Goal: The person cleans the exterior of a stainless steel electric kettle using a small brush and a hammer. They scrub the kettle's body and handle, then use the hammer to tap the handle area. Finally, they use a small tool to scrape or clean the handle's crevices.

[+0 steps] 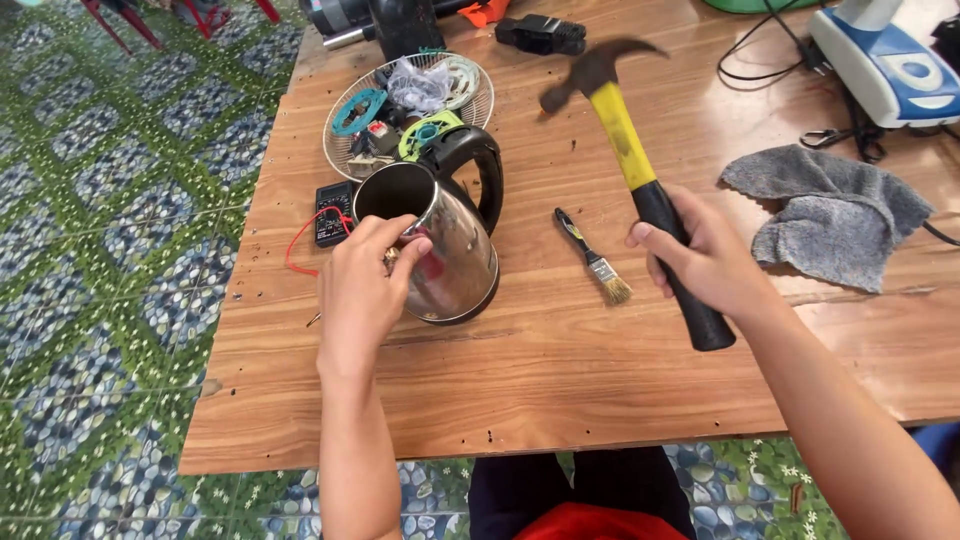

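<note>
Head view looks down on a wooden counter (pixel 560 380) set over patterned green floor tiles (pixel 110 250). At about 9 o'clock from the counter's middle, the left hand (pixel 362 292) is closed in a pinching grip on the rim of a steel electric kettle (pixel 440 250), which lies tilted with its open mouth toward 11 o'clock and its black handle (pixel 482 170) toward 12 o'clock. At about 3 o'clock, the right hand (pixel 700 260) is clenched around the black end of a hammer (pixel 635 160) (yellow shaft, dark head), held raised above the counter with the head pointing to 11 o'clock. Between the two hands a small paintbrush (pixel 592 258) lies flat on the wood, bristles toward 5 o'clock. Behind the kettle, at 12 o'clock, a wire basket (pixel 345 150) holds plastic rings and small parts. A black multimeter (pixel 332 212) with a red lead sits just beside the kettle at 10 o'clock. A grey cloth (pixel 830 215) lies crumpled at 3 o'clock, well apart from the kettle.
</note>
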